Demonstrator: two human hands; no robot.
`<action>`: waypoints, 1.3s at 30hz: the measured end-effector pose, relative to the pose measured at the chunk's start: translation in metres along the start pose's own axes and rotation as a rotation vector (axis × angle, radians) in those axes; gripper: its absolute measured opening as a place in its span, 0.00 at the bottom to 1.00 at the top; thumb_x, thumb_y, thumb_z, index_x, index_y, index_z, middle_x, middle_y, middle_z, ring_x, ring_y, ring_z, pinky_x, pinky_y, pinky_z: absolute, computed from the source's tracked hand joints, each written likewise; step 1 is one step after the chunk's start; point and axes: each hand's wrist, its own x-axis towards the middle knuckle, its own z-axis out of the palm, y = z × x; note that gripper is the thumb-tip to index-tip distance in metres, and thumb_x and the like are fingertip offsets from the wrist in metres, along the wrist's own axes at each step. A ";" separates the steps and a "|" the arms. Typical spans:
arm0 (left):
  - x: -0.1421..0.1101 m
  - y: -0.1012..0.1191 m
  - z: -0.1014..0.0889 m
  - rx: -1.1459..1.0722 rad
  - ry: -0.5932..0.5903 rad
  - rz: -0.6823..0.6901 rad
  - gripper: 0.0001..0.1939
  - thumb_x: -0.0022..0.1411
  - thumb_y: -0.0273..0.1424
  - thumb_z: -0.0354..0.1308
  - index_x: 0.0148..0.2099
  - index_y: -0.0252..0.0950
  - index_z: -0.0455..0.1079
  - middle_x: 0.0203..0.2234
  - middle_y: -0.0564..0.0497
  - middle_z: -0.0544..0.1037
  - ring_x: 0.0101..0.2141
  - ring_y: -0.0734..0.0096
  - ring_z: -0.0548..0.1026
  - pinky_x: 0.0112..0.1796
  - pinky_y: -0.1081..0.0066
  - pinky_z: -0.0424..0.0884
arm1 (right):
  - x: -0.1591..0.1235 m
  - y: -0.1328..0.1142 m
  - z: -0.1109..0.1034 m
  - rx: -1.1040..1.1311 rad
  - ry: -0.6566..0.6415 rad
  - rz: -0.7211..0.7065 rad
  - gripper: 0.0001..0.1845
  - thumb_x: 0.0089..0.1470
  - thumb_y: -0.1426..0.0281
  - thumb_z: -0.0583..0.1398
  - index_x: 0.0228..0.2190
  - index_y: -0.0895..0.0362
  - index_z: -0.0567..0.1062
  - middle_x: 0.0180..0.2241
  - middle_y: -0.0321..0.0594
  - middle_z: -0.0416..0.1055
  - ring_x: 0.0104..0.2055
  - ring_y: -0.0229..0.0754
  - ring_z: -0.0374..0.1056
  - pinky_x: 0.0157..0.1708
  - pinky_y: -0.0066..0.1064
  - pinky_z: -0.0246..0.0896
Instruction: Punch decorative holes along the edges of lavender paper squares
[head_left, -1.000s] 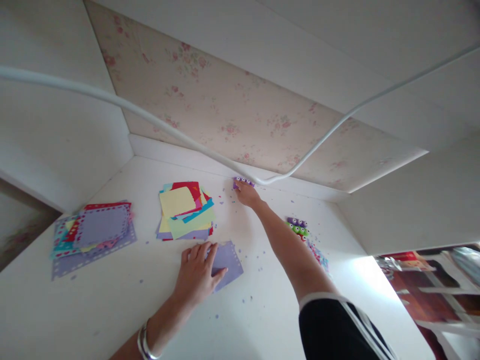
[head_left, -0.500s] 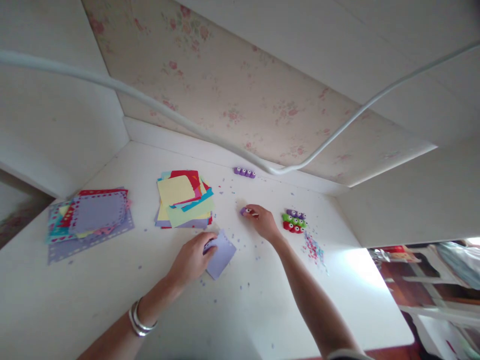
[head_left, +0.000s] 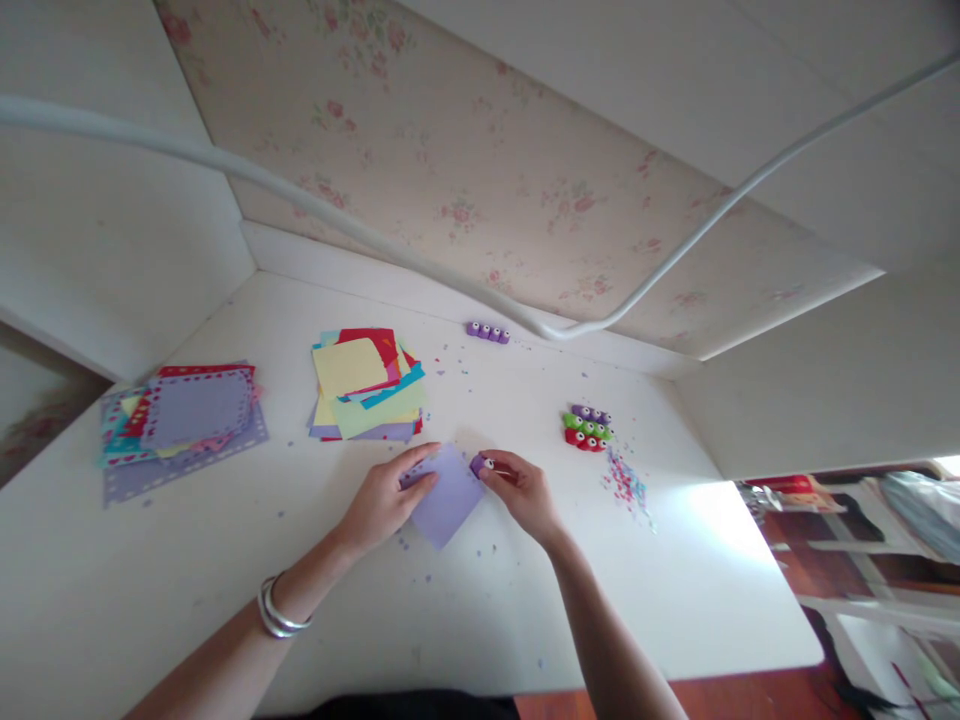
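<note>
My left hand (head_left: 386, 498) grips the left edge of a lilac paper square (head_left: 448, 494) lying on the white desk (head_left: 225, 560). My right hand (head_left: 523, 490) is closed on a small purple paper punch (head_left: 481, 464), held at the paper's upper right edge. A row of purple punches (head_left: 488, 332) stands at the back of the desk by the wall. A cluster of purple, green and red punches (head_left: 586, 427) sits to the right of my right hand.
A stack of plain coloured papers (head_left: 364, 386) lies behind my left hand. A pile of punched, lace-edged papers (head_left: 182, 423) sits at the far left. Paper confetti (head_left: 628, 488) is scattered on the desk. A white cable (head_left: 420, 270) hangs across the floral wall.
My right hand came back from the far row of punches with one purple punch and brought it to the lilac paper. My left hand shifted its grip on the paper's edge.
</note>
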 end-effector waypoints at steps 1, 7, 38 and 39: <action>0.000 0.000 0.000 -0.003 0.004 -0.003 0.20 0.63 0.38 0.57 0.57 0.42 0.68 0.53 0.52 0.75 0.50 0.65 0.75 0.53 0.67 0.70 | 0.000 0.001 0.000 -0.011 -0.002 -0.005 0.17 0.52 0.60 0.65 0.42 0.54 0.78 0.41 0.43 0.78 0.42 0.46 0.75 0.45 0.39 0.71; 0.000 -0.002 -0.001 -0.018 0.012 -0.032 0.21 0.63 0.39 0.57 0.57 0.41 0.69 0.53 0.51 0.75 0.51 0.64 0.75 0.53 0.65 0.70 | 0.000 0.003 0.001 -0.037 -0.014 -0.020 0.17 0.52 0.60 0.65 0.42 0.53 0.78 0.42 0.42 0.78 0.42 0.46 0.75 0.45 0.40 0.72; 0.005 -0.002 -0.004 -0.089 0.032 -0.095 0.22 0.61 0.38 0.58 0.56 0.39 0.69 0.52 0.47 0.75 0.51 0.61 0.75 0.51 0.63 0.72 | -0.010 -0.009 0.003 -0.305 0.037 -0.217 0.12 0.52 0.63 0.65 0.39 0.53 0.80 0.44 0.44 0.75 0.41 0.46 0.74 0.36 0.36 0.76; 0.005 -0.002 -0.004 -0.082 0.038 -0.094 0.22 0.61 0.38 0.58 0.56 0.39 0.69 0.52 0.48 0.76 0.51 0.61 0.75 0.51 0.63 0.72 | -0.010 -0.009 0.003 -0.310 0.037 -0.218 0.12 0.52 0.63 0.65 0.39 0.52 0.80 0.44 0.44 0.75 0.41 0.46 0.74 0.33 0.34 0.75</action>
